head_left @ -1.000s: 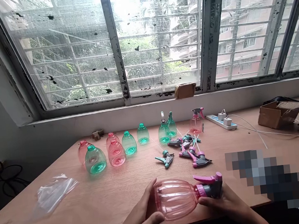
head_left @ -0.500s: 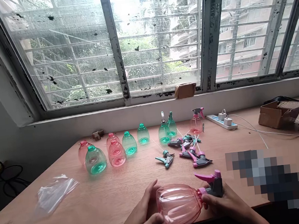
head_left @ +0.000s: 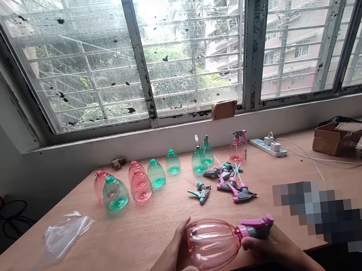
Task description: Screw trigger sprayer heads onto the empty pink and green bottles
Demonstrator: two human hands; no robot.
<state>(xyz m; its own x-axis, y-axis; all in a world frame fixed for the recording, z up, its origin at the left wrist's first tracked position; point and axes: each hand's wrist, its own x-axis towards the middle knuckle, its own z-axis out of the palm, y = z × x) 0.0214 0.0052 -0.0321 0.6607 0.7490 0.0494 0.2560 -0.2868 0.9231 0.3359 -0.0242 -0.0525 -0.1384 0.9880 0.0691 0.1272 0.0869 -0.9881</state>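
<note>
A clear pink spray bottle (head_left: 213,244) lies sideways in front of me at the table's near edge, its base to the left. My left hand (head_left: 180,256) cups the base, thumb below and fingers behind. At the neck, my right hand (head_left: 265,245) is closed round the pink collar and the dark grey and pink spray head (head_left: 257,226). Beyond them lie several loose spray heads (head_left: 243,192) with thin tubes, pink-grey and green-grey. One green-grey spray head (head_left: 201,192) lies apart from that pile.
Several headless bottles, pink (head_left: 141,186) and green (head_left: 116,194), stand at the back left. Bottles with heads, green (head_left: 199,161) and pink (head_left: 237,150), stand near the wall. A plastic bag (head_left: 67,236), power strip (head_left: 268,147), cardboard box (head_left: 333,139) and blurred-out object (head_left: 325,211) also lie here.
The spray head has turned about the bottle's long axis, so its trigger now faces more toward me. The bottle has shifted slightly up and left. Both hands keep their hold.
</note>
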